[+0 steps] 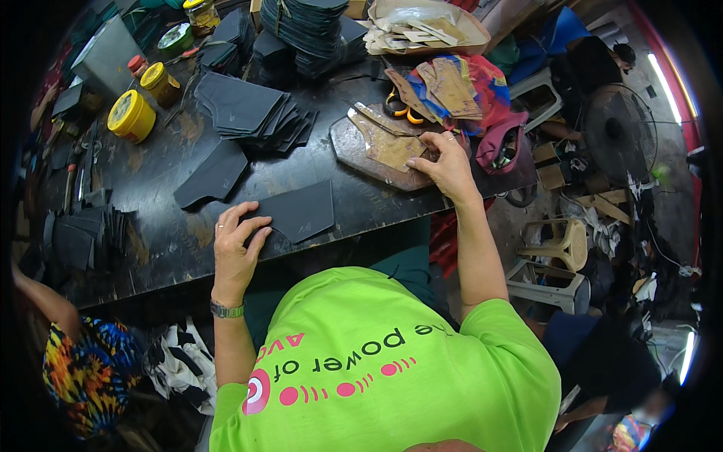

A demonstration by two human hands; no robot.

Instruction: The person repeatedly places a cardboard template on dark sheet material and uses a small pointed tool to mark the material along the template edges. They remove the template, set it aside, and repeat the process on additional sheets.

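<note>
Near the frame's centre, a dark cut piece (297, 211) is lying flat at the desk (166, 248) front edge. The left hand (236, 245) is pressing it down with spread fingers, seemingly to steady it. Right of centre, the right hand (449, 167) is pinching a tan pattern (392, 147) on a brown board (361, 154). Further up, fanned dark stacks (256, 113), orange scissors (407, 113) and, upper left, yellow tins (132, 115) are crowding the desk. Nothing is lying between the hands.
</note>
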